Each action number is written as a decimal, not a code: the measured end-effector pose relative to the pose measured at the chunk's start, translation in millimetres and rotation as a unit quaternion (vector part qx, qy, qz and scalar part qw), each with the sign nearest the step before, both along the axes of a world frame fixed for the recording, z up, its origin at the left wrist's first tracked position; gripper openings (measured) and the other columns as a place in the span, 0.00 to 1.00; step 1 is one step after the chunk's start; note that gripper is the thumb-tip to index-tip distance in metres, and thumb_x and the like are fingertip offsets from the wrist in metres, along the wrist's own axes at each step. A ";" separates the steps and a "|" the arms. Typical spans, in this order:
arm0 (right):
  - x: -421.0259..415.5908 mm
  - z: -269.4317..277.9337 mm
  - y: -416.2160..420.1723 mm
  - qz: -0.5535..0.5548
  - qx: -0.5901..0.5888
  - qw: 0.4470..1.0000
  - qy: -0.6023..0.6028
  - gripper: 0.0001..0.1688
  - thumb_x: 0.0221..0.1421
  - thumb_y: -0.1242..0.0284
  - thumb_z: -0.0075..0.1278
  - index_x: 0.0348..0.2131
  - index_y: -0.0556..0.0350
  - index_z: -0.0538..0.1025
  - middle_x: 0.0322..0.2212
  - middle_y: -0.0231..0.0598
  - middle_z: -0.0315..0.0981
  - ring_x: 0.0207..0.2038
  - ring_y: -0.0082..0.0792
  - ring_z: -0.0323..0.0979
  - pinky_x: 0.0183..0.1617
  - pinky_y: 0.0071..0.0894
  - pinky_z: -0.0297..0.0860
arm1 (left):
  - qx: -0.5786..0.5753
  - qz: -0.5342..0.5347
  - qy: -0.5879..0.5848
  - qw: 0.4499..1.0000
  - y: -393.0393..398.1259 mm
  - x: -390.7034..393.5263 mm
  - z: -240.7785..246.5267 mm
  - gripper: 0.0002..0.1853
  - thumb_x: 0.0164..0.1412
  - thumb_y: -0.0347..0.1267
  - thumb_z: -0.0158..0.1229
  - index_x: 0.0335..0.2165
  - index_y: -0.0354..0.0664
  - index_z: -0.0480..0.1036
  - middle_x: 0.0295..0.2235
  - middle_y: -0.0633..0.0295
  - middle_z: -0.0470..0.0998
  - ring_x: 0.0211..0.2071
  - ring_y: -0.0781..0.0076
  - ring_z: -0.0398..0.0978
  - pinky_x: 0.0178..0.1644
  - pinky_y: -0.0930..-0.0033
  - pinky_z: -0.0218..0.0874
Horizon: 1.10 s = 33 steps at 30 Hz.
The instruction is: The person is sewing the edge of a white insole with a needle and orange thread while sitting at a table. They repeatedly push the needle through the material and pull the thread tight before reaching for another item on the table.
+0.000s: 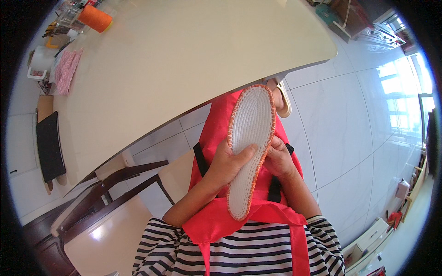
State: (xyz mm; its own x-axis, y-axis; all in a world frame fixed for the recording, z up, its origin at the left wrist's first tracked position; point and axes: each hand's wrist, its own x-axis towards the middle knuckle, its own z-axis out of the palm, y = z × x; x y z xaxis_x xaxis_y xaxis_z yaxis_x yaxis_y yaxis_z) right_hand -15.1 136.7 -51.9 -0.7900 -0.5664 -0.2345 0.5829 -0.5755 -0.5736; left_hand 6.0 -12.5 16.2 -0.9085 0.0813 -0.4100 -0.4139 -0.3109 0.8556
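Observation:
A white stitched shoe sole with orange thread bound around its rim lies lengthwise over my lap. My left hand grips it at the narrow middle, thumb flat across the upper face and fingers hidden beneath. At the sole's right edge, my right hand has its fingertips drawn together against the orange border; whether a needle or thread is between them I cannot make out. Below the sole spreads a red apron with black straps, and the sole's lower end rests near its folded top.
A pale tabletop reaches close above my knees. On its far left stand an orange thread cone, a pink patterned cloth and a black flat item. Wooden chairs are at left; a broom is at upper right.

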 end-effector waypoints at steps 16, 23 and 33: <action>-5.7 10.1 1.9 -0.024 0.069 0.997 0.034 0.09 0.51 0.77 0.42 0.34 0.60 0.70 0.31 0.33 0.68 0.32 0.22 0.66 0.38 0.20 0.64 | -0.022 -0.009 -0.010 1.000 -4.6 -1.9 2.5 0.12 0.49 0.27 0.52 0.34 0.33 0.67 0.27 0.64 0.72 0.27 0.81 0.69 0.30 0.80 0.62; -7.0 2.4 6.5 -0.013 0.032 0.999 0.027 0.08 0.49 0.79 0.43 0.33 0.60 0.69 0.32 0.34 0.68 0.34 0.24 0.66 0.40 0.22 0.64 | -0.021 0.003 -0.016 1.000 -2.7 -4.3 7.1 0.11 0.49 0.28 0.53 0.33 0.33 0.68 0.27 0.65 0.72 0.27 0.82 0.69 0.30 0.80 0.62; -7.2 -2.6 6.8 -0.002 0.005 1.000 0.015 0.09 0.50 0.78 0.42 0.34 0.60 0.69 0.33 0.35 0.68 0.35 0.25 0.67 0.41 0.24 0.64 | 0.005 0.014 -0.019 1.000 -0.3 -2.5 3.7 0.12 0.48 0.27 0.54 0.34 0.33 0.68 0.29 0.64 0.72 0.29 0.82 0.69 0.32 0.80 0.62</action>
